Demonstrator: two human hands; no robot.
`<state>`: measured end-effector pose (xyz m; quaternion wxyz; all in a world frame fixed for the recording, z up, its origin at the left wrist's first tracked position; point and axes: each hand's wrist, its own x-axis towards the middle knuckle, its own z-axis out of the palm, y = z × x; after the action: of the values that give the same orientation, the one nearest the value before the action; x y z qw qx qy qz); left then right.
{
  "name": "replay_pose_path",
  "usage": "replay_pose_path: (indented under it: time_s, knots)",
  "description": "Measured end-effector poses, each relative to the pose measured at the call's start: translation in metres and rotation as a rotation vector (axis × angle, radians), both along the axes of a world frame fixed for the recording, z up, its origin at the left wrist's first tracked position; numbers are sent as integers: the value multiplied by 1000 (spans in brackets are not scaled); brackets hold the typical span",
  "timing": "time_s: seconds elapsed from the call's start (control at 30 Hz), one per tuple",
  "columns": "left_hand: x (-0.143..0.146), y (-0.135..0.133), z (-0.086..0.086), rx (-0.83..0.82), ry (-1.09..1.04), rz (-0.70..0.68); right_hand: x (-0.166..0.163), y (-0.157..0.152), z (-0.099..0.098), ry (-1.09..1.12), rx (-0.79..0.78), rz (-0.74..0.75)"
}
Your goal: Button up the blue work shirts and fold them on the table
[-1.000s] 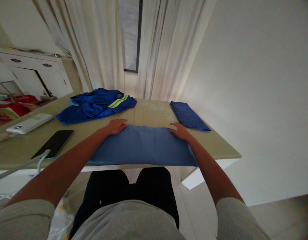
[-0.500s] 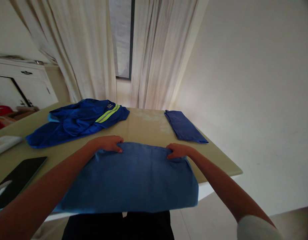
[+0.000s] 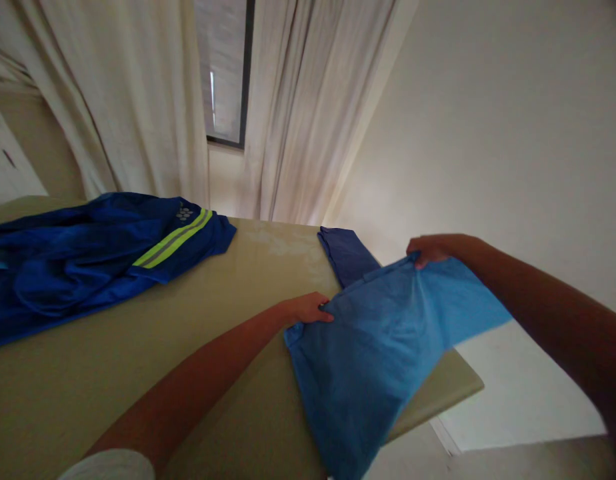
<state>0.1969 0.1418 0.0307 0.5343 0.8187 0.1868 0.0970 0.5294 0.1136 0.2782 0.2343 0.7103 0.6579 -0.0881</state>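
Observation:
A light blue folded garment (image 3: pixel 368 353) hangs tilted between my two hands, over the right part of the table; its exact kind does not show. My left hand (image 3: pixel 311 309) pinches its upper edge near the left corner. Higher up and to the right, my right hand (image 3: pixel 431 249) grips the same edge. Part of the cloth drapes past the right hand, and its lower end reaches the table's front edge. Just behind it lies a folded dark blue garment (image 3: pixel 345 250), partly covered by the held cloth.
On the left of the beige-topped table (image 3: pixel 253 373) lies a crumpled dark blue work garment (image 3: pixel 88 260) with a yellow-grey reflective band. Pale curtains (image 3: pixel 148 100) and a window (image 3: pixel 223 73) stand behind. A white wall (image 3: pixel 503 147) borders the right side.
Both hands have carried the light blue garment from the front middle of the table to the right and lifted it, the right hand highest. The view has shifted as well.

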Motion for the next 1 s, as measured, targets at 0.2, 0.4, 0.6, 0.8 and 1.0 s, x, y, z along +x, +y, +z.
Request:
replay_pose_path:
  time_s: [0.2,0.4,0.6,0.8,1.0]
  knots:
    - [40,15,-11,-94,-1,578,-122,101,-76,-41,758,454]
    - [-64,-3,-41,276,-68,543,-241,76,-266,354,540,301]
    - [-164,1,-33,277,7,728,-234,69,-295,573,525,243]
    - [-283,41,2,880,515,1322,-233,70,-298,538,601,274]
    - [-332,52,-10,604,727,1486,-231,71,-304,524,657,299]
